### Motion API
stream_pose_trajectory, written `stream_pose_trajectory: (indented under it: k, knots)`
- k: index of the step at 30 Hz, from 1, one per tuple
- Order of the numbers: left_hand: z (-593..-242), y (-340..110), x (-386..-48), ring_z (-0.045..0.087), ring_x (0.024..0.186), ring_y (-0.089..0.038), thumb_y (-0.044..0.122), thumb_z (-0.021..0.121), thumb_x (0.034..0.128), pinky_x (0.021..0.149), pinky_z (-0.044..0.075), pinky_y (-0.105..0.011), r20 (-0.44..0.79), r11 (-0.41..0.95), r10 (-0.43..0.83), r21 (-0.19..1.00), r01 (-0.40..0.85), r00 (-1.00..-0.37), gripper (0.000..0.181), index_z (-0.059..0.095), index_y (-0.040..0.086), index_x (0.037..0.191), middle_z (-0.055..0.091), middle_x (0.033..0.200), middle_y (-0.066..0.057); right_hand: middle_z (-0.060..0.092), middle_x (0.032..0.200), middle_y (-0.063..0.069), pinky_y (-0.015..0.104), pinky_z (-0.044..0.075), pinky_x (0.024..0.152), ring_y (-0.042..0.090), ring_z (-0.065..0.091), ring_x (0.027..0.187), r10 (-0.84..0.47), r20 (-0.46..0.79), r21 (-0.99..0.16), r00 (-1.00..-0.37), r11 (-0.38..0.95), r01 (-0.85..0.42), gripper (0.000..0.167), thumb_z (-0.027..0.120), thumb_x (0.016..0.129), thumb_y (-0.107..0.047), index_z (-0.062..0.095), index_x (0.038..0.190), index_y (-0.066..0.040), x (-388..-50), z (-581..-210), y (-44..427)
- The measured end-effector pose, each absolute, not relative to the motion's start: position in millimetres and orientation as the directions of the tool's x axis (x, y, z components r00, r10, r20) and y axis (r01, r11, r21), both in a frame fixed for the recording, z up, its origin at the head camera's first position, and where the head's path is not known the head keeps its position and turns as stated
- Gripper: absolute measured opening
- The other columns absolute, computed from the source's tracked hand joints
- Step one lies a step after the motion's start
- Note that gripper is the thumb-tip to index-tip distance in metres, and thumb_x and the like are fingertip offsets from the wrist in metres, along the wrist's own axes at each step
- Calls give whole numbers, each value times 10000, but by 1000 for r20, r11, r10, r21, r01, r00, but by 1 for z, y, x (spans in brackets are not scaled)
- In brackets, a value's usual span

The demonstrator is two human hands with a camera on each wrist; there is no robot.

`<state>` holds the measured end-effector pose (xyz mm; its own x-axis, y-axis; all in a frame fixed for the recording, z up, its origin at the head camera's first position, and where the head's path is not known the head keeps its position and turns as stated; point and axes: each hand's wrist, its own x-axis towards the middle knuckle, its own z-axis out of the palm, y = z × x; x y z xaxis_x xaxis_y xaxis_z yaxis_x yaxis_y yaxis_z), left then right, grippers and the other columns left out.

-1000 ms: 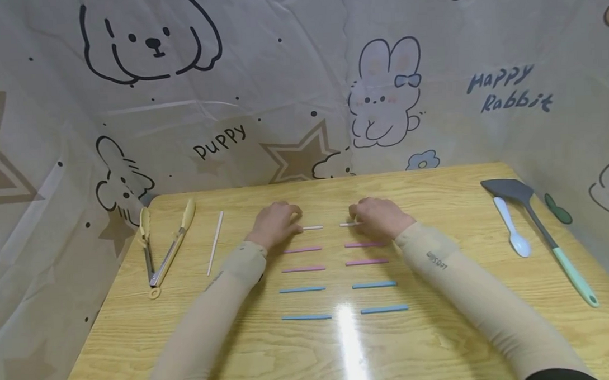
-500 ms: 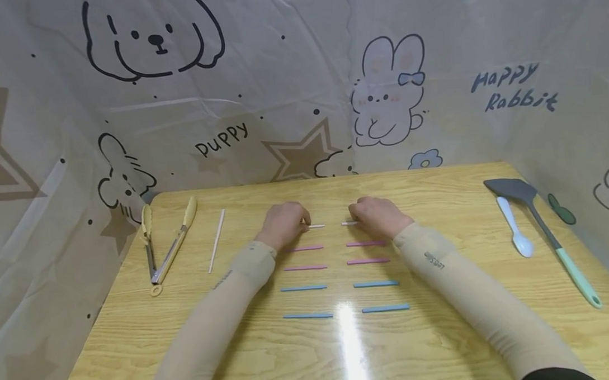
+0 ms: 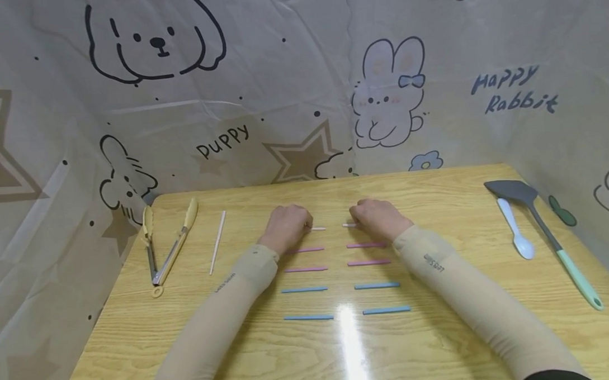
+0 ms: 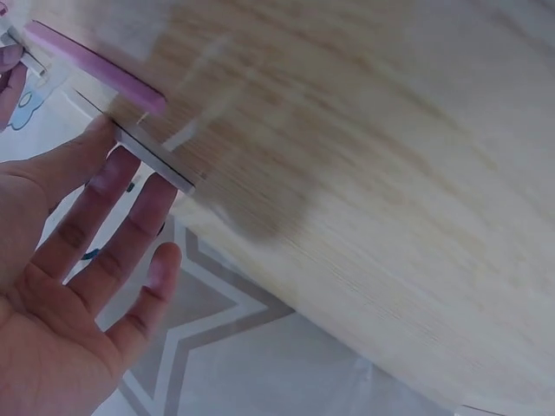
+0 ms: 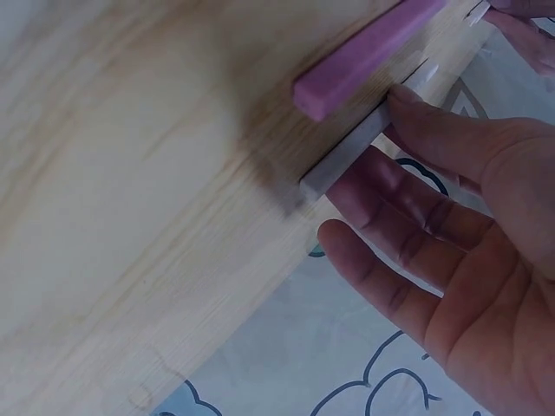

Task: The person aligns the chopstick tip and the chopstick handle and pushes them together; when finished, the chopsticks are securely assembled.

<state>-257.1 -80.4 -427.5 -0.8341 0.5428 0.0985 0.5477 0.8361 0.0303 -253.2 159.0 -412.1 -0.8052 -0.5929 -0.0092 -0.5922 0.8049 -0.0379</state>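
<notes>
In the head view my left hand (image 3: 284,227) and right hand (image 3: 381,218) are at the far end of two columns of short sticks. The left hand pinches a short white stick (image 4: 154,158) between thumb and fingertips, at the table surface. Likewise, the right hand holds another white stick (image 5: 349,152) by thumb and fingers. The inner ends of both white sticks point toward each other across a gap. Nearer to me lie pink sticks, such as the left one (image 3: 305,270) and the right one (image 3: 368,262), then blue sticks (image 3: 309,318) in matching rows.
A longer white stick (image 3: 217,243) lies left of the columns, beside spread tongs (image 3: 172,253) with cream tips. At the right are a pale blue spoon (image 3: 516,230) and a spatula (image 3: 552,238) with a mint handle. A printed cloth (image 3: 280,73) hangs behind the wooden table (image 3: 270,359).
My left hand has moved slightly right and its fingers have drawn closer together around the white stick. The right hand has barely moved. The other sticks lie as before.
</notes>
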Motion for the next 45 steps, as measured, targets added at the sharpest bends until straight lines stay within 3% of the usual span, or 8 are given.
stream_pose_trajectory:
  k: [9, 14, 20, 23, 26, 30, 36, 45]
  knots:
    - [-428, -78, -256, 544, 652, -112, -37, 598, 847, 684, 513, -337, 73, 856, 514, 18, 516, -855, 270, 677, 181, 707, 646, 759, 48, 602, 814, 49, 323, 548, 653, 196, 593, 729, -594, -12, -38, -805, 804, -593, 128, 762, 868, -116, 664, 924, -56, -252, -412, 160]
    - [-427, -81, -256, 564, 675, -127, 59, 635, 921, 686, 519, -339, 43, 870, 493, 9, 494, -869, 185, 682, 158, 772, 622, 778, 36, 603, 820, 54, 328, 553, 661, 200, 601, 735, -583, -27, -30, -812, 812, -583, 128, 743, 887, -125, 649, 932, -51, -254, -414, 163]
    - [-419, -86, -254, 624, 809, -209, 110, 635, 954, 736, 532, -385, 48, 881, 472, 21, 474, -880, 41, 675, 104, 952, 615, 899, -28, 587, 784, 53, 352, 551, 640, 226, 605, 722, -583, -43, -52, -811, 812, -581, 109, 693, 917, -78, 591, 877, -70, -252, -408, 165]
    - [-411, -88, -251, 617, 824, -222, 101, 645, 948, 743, 522, -387, 56, 882, 466, 48, 469, -883, 55, 626, 88, 998, 610, 922, -43, 568, 757, 41, 344, 539, 614, 216, 584, 701, -581, -68, -81, -811, 813, -576, 160, 670, 895, 14, 547, 870, -84, -250, -401, 165]
    - [-402, -89, -247, 614, 825, -216, 42, 655, 920, 733, 519, -373, 69, 876, 468, 96, 472, -881, 140, 575, 87, 1025, 616, 942, -45, 558, 745, 18, 334, 527, 608, 187, 557, 671, -573, -80, -131, -816, 818, -561, 135, 636, 930, -5, 532, 924, -91, -247, -394, 166]
    - [-387, -91, -239, 605, 768, -210, -25, 593, 934, 657, 519, -336, 120, 864, 469, 144, 483, -875, 154, 543, 75, 1039, 622, 919, -57, 534, 703, -3, 324, 497, 565, 160, 505, 602, -588, -25, -204, -808, 794, -572, 71, 557, 1014, -128, 516, 972, -89, -240, -381, 167]
    - [-367, -91, -229, 525, 679, -176, 59, 478, 1029, 578, 475, -277, 224, 836, 486, 160, 524, -845, 48, 526, 64, 1027, 546, 826, -39, 469, 652, -22, 287, 422, 479, 131, 424, 544, -630, 108, -217, -769, 740, -637, 108, 557, 1012, -106, 472, 945, -99, -229, -358, 168]
    - [-346, -88, -209, 514, 681, -165, 23, 507, 1010, 573, 465, -252, 344, 787, 532, 137, 602, -774, 36, 532, 40, 1028, 547, 865, -41, 416, 653, -40, 278, 381, 472, 98, 377, 552, -654, 185, -248, -733, 691, -679, 115, 551, 1016, -107, 461, 947, -126, -206, -332, 166]
